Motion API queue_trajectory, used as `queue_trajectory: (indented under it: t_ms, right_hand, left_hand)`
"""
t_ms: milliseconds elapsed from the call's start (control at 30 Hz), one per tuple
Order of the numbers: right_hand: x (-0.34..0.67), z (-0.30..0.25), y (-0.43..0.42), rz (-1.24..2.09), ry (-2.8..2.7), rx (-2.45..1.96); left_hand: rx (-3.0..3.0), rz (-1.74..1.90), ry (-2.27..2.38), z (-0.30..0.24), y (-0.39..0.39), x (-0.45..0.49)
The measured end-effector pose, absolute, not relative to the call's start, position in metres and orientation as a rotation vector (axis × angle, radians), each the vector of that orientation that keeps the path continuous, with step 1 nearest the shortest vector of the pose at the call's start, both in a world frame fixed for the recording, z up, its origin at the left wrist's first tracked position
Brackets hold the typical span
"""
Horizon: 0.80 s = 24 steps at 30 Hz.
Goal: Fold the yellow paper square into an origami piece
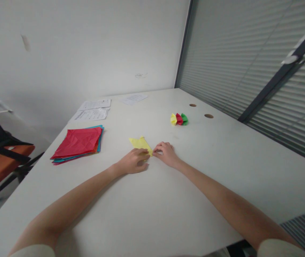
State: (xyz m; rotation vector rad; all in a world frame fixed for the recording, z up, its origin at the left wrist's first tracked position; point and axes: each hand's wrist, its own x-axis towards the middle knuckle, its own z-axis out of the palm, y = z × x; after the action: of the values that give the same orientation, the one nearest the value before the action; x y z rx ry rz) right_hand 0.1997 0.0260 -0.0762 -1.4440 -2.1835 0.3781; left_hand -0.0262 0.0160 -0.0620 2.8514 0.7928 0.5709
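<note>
A folded piece of yellow paper (139, 143) lies on the white table (152, 207) in front of me, its pointed end toward my right hand. My left hand (133, 161) rests over the paper's near edge, fingers laid on it and thumb apart from them. At the paper's right-hand tip, my right hand (165, 153) has its thumb and forefinger pinched together on the corner. The part of the paper under my left fingers is hidden.
To the left lies a stack of coloured paper, red sheet (79, 141) on top. Small folded yellow, red and green paper pieces (179, 119) sit farther back. Printed sheets (92, 109) lie near the wall. Two round holes (209, 116) pierce the tabletop by the blinds. An orange chair (5, 164) stands left.
</note>
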Motion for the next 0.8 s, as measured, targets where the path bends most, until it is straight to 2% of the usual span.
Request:
queue_trajectory:
  t_ms: [500, 800]
  right_hand:
    - [0.186, -0.072, 0.026, 0.396, -2.094, -1.671]
    - [0.186, -0.077, 0.034, 0.365, -2.071, -1.647]
  left_hand:
    - [2.841, 0.628, 0.773, -0.063, 0.016, -0.025]
    - [2.790, 0.642, 0.777, -0.065, 0.019, -0.024]
